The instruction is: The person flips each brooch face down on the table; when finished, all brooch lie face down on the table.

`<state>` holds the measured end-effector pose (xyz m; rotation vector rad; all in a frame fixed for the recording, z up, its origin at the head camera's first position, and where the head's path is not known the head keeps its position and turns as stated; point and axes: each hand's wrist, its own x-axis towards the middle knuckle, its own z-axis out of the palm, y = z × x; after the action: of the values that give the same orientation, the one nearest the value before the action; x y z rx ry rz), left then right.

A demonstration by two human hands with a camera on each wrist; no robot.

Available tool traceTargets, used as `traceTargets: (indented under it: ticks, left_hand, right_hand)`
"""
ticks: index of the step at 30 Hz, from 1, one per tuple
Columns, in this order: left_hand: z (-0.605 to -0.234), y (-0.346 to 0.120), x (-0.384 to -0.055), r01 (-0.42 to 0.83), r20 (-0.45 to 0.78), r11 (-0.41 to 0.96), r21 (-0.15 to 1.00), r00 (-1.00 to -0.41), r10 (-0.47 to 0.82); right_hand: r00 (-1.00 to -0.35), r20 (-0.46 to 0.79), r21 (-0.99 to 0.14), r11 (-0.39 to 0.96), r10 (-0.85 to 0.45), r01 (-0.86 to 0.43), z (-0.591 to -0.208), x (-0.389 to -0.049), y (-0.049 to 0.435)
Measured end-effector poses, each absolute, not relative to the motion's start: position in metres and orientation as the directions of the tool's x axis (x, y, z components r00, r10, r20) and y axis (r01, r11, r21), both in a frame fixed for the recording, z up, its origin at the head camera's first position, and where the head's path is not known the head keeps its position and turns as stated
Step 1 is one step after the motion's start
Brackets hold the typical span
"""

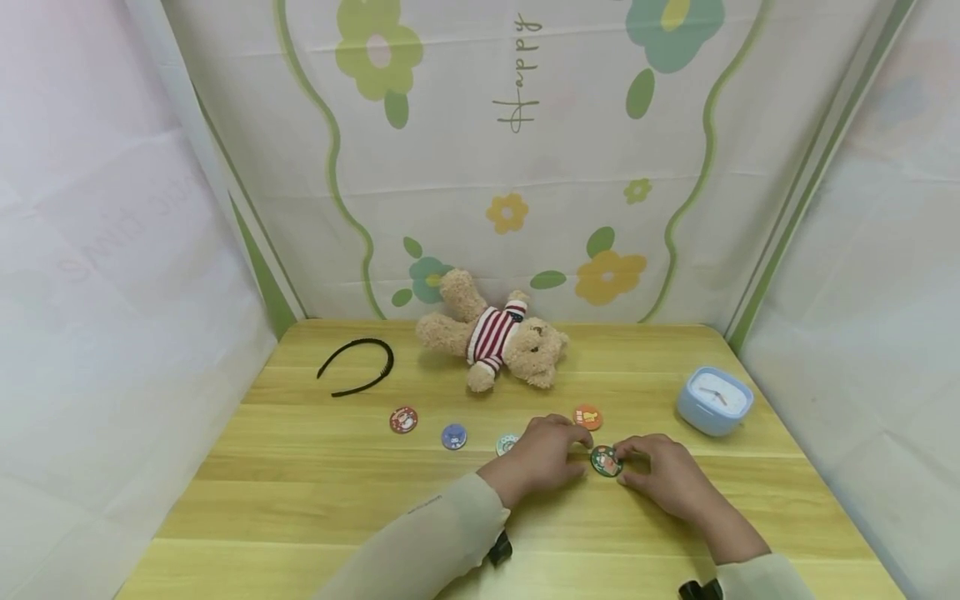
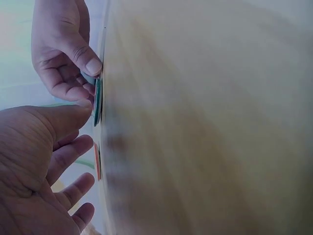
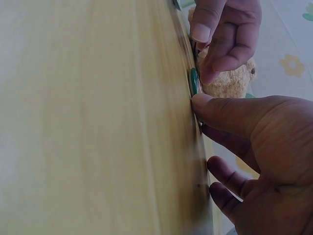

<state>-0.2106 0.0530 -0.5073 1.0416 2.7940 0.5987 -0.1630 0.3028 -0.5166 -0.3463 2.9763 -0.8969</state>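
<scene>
A round green badge [image 1: 606, 461] with a small picture on it lies on the wooden table between both hands. My right hand [image 1: 666, 475] pinches its right edge with thumb and forefinger; the right wrist view shows the thumb [image 3: 215, 105] on the badge's rim. On the other side, my left hand [image 1: 543, 457] is held with fingers spread and nothing in its grasp, its fingertips near the badge's left edge. Just behind is an orange badge [image 1: 588, 417]. A pale teal badge [image 1: 506, 444] is partly hidden by the left hand.
Farther left lie a blue badge [image 1: 453, 436] and a red one [image 1: 403, 420]. A teddy bear [image 1: 495, 337] in a striped top lies at the back, beside a black headband [image 1: 387, 371]. At the right stands a light-blue clock [image 1: 715, 402]. Printed cloth [image 1: 465, 150] walls in the table.
</scene>
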Motion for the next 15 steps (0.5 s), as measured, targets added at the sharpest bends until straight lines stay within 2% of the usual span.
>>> traceTargets:
  ticks: [15]
  left_hand:
    - [-0.512,0.065,-0.209,0.631,0.078,0.689,0.357,-0.755,0.651]
  right_hand:
    - [-0.976,0.049,-0.557,0.805,-0.212,-0.203,-0.518,-0.163,0.304]
